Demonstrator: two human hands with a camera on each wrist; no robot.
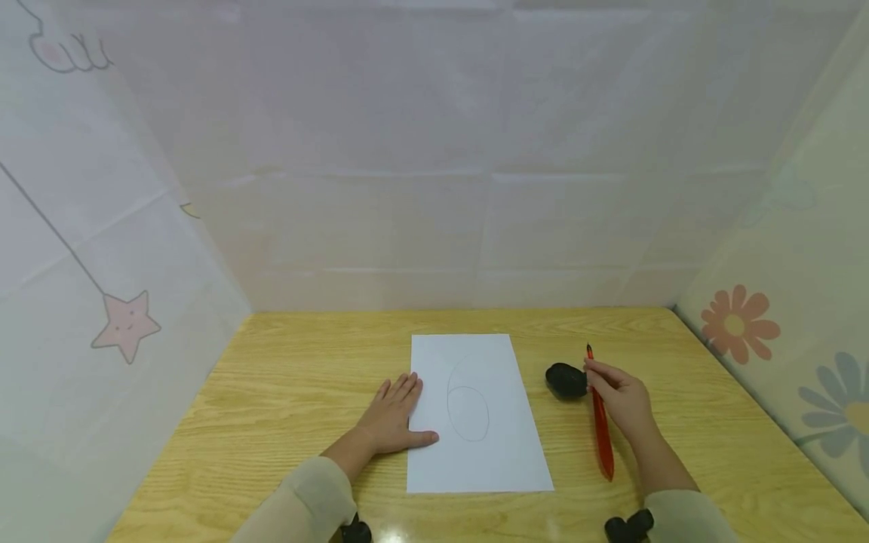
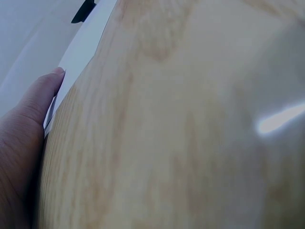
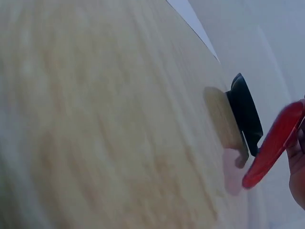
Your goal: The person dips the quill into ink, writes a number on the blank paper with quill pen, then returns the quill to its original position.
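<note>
A white sheet of paper [image 1: 431, 362], with a thin pencil-like "6" drawn on it, lies at the middle of the table. My left hand [image 1: 388, 424] rests flat on its left edge, fingers and thumb spread; the left wrist view shows the thumb [image 2: 40, 95] along the paper's edge. To the right of the sheet, my right hand [image 1: 623, 398] pinches a long red pen [image 1: 602, 437], dark tip pointing away, broad red end toward me. Beside those fingers sits a black oval object [image 1: 565, 381] with a narrow end; whether they touch it I cannot tell.
The light wood-grain table [image 1: 305, 362] ends at a pale cloth wall [image 1: 441, 226] behind. Printed side cloths with a star [image 1: 127, 326] and flowers [image 1: 736, 324] flank it. Black wrist devices [image 1: 627, 526] sit at both sleeves, near the front.
</note>
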